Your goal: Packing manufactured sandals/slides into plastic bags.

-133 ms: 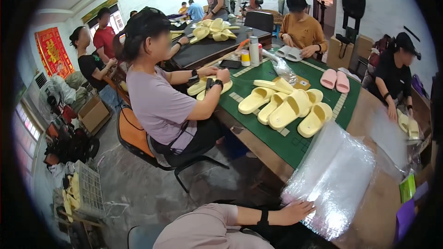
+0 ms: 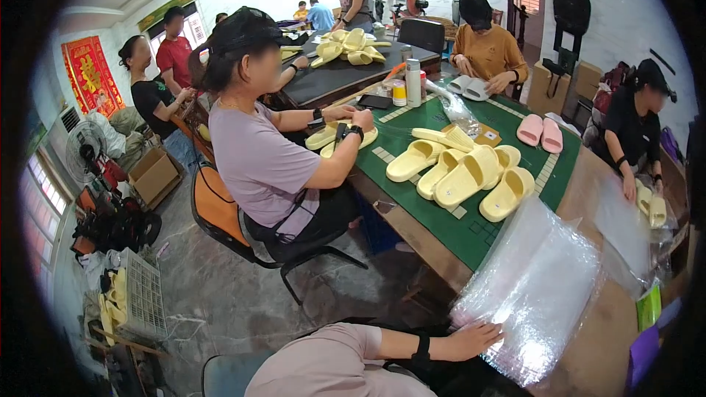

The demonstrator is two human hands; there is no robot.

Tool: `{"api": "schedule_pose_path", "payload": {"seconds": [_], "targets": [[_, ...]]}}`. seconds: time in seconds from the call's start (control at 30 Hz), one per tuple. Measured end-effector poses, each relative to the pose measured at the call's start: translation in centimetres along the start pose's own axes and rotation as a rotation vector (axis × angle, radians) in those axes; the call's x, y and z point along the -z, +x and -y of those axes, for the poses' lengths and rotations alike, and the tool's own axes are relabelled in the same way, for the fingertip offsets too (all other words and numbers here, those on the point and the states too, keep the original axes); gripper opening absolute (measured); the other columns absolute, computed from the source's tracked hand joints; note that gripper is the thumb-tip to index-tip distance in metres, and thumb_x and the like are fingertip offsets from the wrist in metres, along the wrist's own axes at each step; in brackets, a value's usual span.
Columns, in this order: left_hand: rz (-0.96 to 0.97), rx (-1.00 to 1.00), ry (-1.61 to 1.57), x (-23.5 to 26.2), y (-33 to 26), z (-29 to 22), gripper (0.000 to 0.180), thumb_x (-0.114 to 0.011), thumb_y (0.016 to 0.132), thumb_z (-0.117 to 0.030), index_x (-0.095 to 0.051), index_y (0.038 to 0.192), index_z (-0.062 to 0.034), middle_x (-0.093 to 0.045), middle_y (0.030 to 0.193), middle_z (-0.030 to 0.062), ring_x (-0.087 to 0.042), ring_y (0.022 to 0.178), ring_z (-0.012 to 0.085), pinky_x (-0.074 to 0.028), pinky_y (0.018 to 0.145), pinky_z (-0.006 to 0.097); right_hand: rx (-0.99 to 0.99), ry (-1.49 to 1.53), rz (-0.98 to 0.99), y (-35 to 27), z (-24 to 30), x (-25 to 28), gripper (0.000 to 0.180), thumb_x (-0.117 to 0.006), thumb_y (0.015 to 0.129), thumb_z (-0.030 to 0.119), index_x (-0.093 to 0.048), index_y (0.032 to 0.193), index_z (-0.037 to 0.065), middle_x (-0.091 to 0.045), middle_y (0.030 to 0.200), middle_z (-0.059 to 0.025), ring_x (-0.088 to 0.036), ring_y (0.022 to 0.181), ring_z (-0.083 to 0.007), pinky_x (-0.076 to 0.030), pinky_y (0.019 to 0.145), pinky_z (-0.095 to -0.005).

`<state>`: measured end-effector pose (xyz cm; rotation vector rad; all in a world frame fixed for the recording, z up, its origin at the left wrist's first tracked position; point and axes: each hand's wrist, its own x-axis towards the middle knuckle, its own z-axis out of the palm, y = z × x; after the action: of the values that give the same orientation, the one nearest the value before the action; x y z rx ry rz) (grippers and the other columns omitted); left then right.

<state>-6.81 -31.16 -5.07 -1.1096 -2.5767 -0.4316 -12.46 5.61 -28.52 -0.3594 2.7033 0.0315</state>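
My left hand [image 2: 475, 341] lies at the near left corner of a stack of clear plastic bags [image 2: 540, 287] on the table. Its fingers are stretched out and rest on the plastic, with a black band around the wrist. My right hand is out of the picture. Beyond the bags, several pale yellow slide sandals [image 2: 467, 176] are heaped on a green mat [image 2: 441, 230]. A pair of pink slides [image 2: 540, 132] stands farther right on that mat.
Left of the table, a co-worker [image 2: 268, 143] on an orange-backed chair handles yellow slides. Across it, another person handles grey slides [image 2: 471, 88]; at right, a third handles yellow slides beside loose plastic. A bottle [image 2: 413, 84] stands on the mat. A plastic crate [image 2: 143, 294] is at lower left.
The view has shifted a little, so the room and table appear slightly lower and farther right. My left hand stays on the bags.
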Motion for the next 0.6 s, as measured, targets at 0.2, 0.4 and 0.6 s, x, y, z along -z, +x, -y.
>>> {"api": "schedule_pose_path", "payload": {"seconds": [0.2, 0.4, 0.6], "targets": [[0.104, -0.012, -0.024, 0.0, 0.0, 0.0, 0.062, -0.050, 0.085, -0.015, -0.032, 0.142, 0.0034, -0.040, 0.138, 0.0193, -0.047, 0.115, 0.0271, -0.038, 0.098, 0.036, 0.058, 0.058, 0.073, 1.2, 1.4, 0.0, 0.031, -0.050, 0.091, 0.023, -0.062, 0.112, 0.005, -0.066, 0.105, -0.0123, -0.064, 0.093, -0.0234, -0.050, 0.079, -0.0346], [0.098, 0.003, -0.044, 0.1, -0.4, -0.1, 0.065, -0.050, 0.087, -0.015, -0.027, 0.144, 0.0029, -0.037, 0.142, 0.0193, -0.046, 0.119, 0.0282, -0.036, 0.104, 0.038, 0.075, 0.120, 0.165, -0.3, 1.4, -1.1, 0.033, -0.049, 0.092, 0.023, -0.061, 0.115, 0.003, -0.066, 0.106, -0.0128, -0.064, 0.094, -0.0236, -0.049, 0.080, -0.0338], [0.233, 0.025, -0.076, 1.1, 0.2, -0.4, 0.061, -0.049, 0.087, -0.013, -0.030, 0.143, 0.0019, -0.039, 0.141, 0.0205, -0.043, 0.126, 0.0299, -0.033, 0.106, 0.043, 0.015, 0.235, 0.274, -6.2, 1.3, -4.6, 0.035, -0.048, 0.093, 0.022, -0.059, 0.118, 0.002, -0.065, 0.108, -0.0133, -0.063, 0.096, -0.0237, -0.048, 0.082, -0.0330]]}}
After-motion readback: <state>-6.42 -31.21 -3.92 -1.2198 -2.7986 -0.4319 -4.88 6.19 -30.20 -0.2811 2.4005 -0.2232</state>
